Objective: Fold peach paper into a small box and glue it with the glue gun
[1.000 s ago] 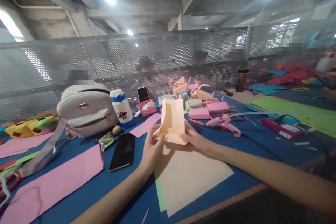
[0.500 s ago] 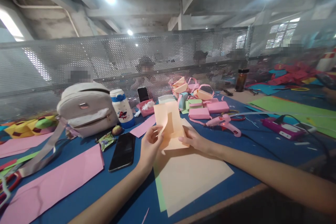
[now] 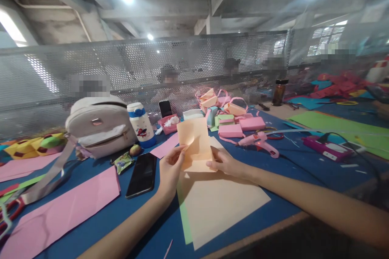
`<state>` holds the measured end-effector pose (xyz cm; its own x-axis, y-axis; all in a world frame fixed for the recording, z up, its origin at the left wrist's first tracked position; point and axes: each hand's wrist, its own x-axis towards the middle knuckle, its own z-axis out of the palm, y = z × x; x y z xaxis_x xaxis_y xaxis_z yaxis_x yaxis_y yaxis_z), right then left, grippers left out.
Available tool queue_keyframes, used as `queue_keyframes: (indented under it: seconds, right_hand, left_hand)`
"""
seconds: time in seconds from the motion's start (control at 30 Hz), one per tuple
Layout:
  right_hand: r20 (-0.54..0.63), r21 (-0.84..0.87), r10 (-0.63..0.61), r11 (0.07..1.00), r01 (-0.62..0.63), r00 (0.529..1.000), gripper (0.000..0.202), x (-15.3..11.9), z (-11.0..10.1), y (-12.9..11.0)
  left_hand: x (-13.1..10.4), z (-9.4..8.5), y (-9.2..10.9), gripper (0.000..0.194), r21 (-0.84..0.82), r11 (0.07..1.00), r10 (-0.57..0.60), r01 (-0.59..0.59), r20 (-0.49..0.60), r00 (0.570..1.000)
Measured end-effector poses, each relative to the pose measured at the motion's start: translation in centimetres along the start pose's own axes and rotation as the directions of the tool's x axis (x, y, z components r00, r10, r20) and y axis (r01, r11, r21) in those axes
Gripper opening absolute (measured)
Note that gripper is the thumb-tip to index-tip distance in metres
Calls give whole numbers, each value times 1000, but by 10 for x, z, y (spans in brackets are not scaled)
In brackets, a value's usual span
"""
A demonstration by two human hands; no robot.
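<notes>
A folded piece of light orange paper point(image 3: 196, 139) is held up between both hands, tilted toward me. My left hand point(image 3: 171, 166) pinches its left edge between thumb and fingertips. On the right side, my right hand point(image 3: 224, 162) grips the lower corner, thumb in front and the other fingers partly hidden. Beneath the hands lies a large pale orange sheet point(image 3: 225, 206), with a green sheet point(image 3: 186, 220) showing along its left edge. A pink glue gun point(image 3: 259, 143) rests to the right of my right hand.
Small paper bags point(image 3: 231, 130) sit behind the hands. At the left are a black phone point(image 3: 142, 175), a bottle point(image 3: 142, 125), a backpack point(image 3: 100, 129) and pink paper point(image 3: 69, 210). A purple power strip point(image 3: 328, 149) and its cables lie at the right, before green sheets point(image 3: 343, 129).
The left edge of the held paper, curled inward before, now lies flatter. My left hand has shifted slightly left and down; my right hand has hardly moved.
</notes>
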<state>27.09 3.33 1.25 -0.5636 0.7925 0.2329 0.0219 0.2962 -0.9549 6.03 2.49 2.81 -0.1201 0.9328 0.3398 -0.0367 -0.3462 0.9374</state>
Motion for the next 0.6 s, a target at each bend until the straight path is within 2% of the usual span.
queue_keyframes:
  seconds: [0.2,0.43,0.6]
  right_hand:
    - [-22,-25,-46,999,45,999,67,1,1,5]
    - [-11,2,-51,999,51,999,65,0,2,3]
    - [-72,-18,-26,1000,25,997,60,0,3,7]
  left_hand:
    - [0,-1,0,36,-7,1000,-29,29,-15,999]
    - [4,-2,-1,41,-65,998,-3,0,-51,999]
    - [4,-1,2,53,-86,995,-50,52,17,999]
